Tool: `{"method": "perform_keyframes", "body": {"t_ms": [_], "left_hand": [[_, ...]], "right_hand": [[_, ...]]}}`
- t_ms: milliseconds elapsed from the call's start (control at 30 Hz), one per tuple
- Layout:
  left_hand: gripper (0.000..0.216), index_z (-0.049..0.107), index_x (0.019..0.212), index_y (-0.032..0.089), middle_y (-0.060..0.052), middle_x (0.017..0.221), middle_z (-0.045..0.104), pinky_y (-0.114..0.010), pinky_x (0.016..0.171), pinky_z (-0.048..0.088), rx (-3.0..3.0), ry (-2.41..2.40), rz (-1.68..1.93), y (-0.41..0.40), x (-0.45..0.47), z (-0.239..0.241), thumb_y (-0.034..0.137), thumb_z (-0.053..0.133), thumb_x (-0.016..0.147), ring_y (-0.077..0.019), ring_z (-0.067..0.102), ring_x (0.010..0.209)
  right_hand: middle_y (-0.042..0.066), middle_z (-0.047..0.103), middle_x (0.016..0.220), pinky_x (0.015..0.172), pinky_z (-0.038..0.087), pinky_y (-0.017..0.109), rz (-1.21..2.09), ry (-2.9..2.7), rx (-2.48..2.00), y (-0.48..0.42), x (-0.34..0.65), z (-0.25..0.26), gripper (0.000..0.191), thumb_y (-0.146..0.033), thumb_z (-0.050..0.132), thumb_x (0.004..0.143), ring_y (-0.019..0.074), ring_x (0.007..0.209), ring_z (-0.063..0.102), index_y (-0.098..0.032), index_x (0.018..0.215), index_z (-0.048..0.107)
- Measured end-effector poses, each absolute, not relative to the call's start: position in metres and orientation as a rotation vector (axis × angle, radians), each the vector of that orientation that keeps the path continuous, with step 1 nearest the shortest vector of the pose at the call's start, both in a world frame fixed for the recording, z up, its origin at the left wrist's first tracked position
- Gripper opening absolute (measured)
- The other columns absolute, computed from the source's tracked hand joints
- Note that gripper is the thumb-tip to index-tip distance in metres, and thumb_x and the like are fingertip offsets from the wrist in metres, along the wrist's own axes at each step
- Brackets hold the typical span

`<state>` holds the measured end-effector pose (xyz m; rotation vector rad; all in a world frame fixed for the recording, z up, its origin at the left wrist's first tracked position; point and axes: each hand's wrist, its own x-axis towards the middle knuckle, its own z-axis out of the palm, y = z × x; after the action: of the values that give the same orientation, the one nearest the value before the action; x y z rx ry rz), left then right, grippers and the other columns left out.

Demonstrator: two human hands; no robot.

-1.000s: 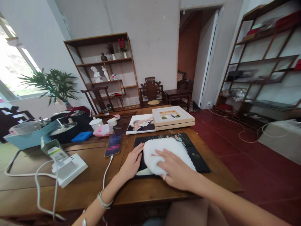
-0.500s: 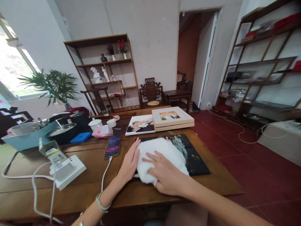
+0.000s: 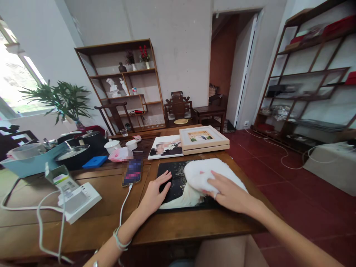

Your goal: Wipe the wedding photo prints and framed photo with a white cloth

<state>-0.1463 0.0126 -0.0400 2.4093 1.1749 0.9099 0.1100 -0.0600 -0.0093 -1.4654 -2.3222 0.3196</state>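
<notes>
A large dark photo print (image 3: 178, 181) lies flat on the wooden table (image 3: 116, 193) in front of me. A fluffy white cloth (image 3: 204, 172) rests on its right half. My right hand (image 3: 226, 191) lies flat on the cloth with fingers stretched out, pressing it onto the print. My left hand (image 3: 155, 193) rests open on the print's left edge, fingers spread, holding it down. A ring shows on my right hand and a bracelet on my left wrist.
Behind the print lie a smaller photo (image 3: 166, 146) and a stack of light wooden frames (image 3: 203, 139). A phone (image 3: 132, 171) with a white cable lies left of it, then a white charger box (image 3: 76, 198), pots, cups and a blue tray. Shelves line the walls.
My right hand has slid the white cloth from the print's left and middle over to its right side. My left hand has stayed on the print's left edge.
</notes>
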Motion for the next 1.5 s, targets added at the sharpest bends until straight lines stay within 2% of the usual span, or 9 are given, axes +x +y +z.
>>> {"method": "perform_keyframes", "body": {"t_ms": [133,267,667,867,1100,1167,1300,1400,1500], "left_hand": [[0.030,0.061,0.108,0.017,-0.007,0.119,0.057,-0.039,0.100,0.036,2.426,1.170,0.900,0.013,-0.145,-0.041,0.024,0.046,0.082,-0.0202,0.046,0.117],[0.031,0.061,0.109,0.018,-0.006,0.119,0.057,-0.040,0.099,0.037,2.435,1.163,0.900,0.014,-0.145,-0.041,0.023,0.046,0.082,-0.0203,0.046,0.117],[0.030,0.061,0.108,0.020,-0.005,0.114,0.061,-0.040,0.096,0.040,2.487,1.182,0.887,0.015,-0.145,-0.040,0.023,0.047,0.082,-0.0228,0.052,0.111],[0.030,0.062,0.106,0.016,-0.008,0.116,0.060,-0.041,0.097,0.039,2.478,1.190,0.909,0.016,-0.145,-0.040,0.023,0.048,0.081,-0.0227,0.051,0.113],[0.028,0.062,0.105,0.019,-0.007,0.117,0.059,-0.041,0.098,0.038,2.459,1.181,0.937,0.014,-0.145,-0.039,0.025,0.048,0.082,-0.0218,0.049,0.115],[0.028,0.061,0.106,0.019,-0.006,0.118,0.059,-0.041,0.099,0.037,2.461,1.188,0.942,0.014,-0.145,-0.040,0.026,0.047,0.083,-0.0214,0.048,0.115],[0.029,0.058,0.109,0.020,-0.007,0.124,0.053,-0.042,0.100,0.035,2.459,1.192,0.974,0.014,-0.146,-0.040,0.027,0.046,0.084,-0.0215,0.046,0.117],[0.031,0.056,0.112,0.019,-0.008,0.128,0.050,-0.044,0.101,0.033,2.452,1.169,0.993,0.015,-0.146,-0.042,0.027,0.046,0.083,-0.0220,0.041,0.121],[0.032,0.057,0.112,0.017,-0.009,0.126,0.051,-0.044,0.101,0.032,2.445,1.179,0.945,0.016,-0.146,-0.044,0.026,0.046,0.083,-0.0222,0.041,0.121]], "right_hand": [[0.011,0.062,0.096,0.082,0.037,0.035,0.296,-2.197,-1.670,-0.023,0.128,-0.009,0.031,-0.038,0.036,0.086,0.0282,0.101,0.051,-0.018,0.088,0.058],[0.011,0.063,0.095,0.074,0.038,0.031,0.299,-2.211,-1.624,0.009,0.113,-0.001,0.033,-0.040,0.035,0.087,0.0261,0.087,0.056,-0.017,0.085,0.059],[0.009,0.065,0.096,0.072,0.039,0.029,0.339,-2.357,-1.333,0.050,0.004,0.009,0.037,-0.045,0.036,0.085,0.0244,0.089,0.058,-0.017,0.090,0.060],[0.010,0.064,0.098,0.077,0.038,0.031,0.313,-2.316,-1.358,0.033,0.045,-0.004,0.036,-0.043,0.036,0.087,0.0241,0.092,0.056,-0.016,0.092,0.059],[0.011,0.063,0.097,0.082,0.039,0.035,0.238,-2.211,-1.511,0.007,0.125,-0.013,0.032,-0.036,0.033,0.089,0.0247,0.095,0.054,-0.016,0.089,0.058],[0.011,0.063,0.098,0.090,0.033,0.042,0.198,-2.198,-1.538,0.002,0.136,-0.016,0.030,-0.034,0.033,0.088,0.0257,0.102,0.051,-0.017,0.089,0.058],[0.011,0.054,0.119,0.104,0.012,0.048,0.119,-2.261,-1.487,-0.016,0.133,-0.022,0.019,-0.021,0.041,0.081,0.0226,0.122,0.034,-0.018,0.089,0.058],[0.011,0.047,0.128,0.106,0.008,0.048,0.084,-2.346,-1.404,-0.043,0.120,-0.024,0.019,-0.014,0.042,0.077,0.0198,0.128,0.025,-0.018,0.085,0.059],[0.005,0.041,0.133,0.107,0.003,0.047,0.163,-2.426,-1.299,-0.077,0.106,-0.024,0.017,-0.011,0.045,0.070,0.0180,0.130,0.020,-0.020,0.079,0.057]]}}
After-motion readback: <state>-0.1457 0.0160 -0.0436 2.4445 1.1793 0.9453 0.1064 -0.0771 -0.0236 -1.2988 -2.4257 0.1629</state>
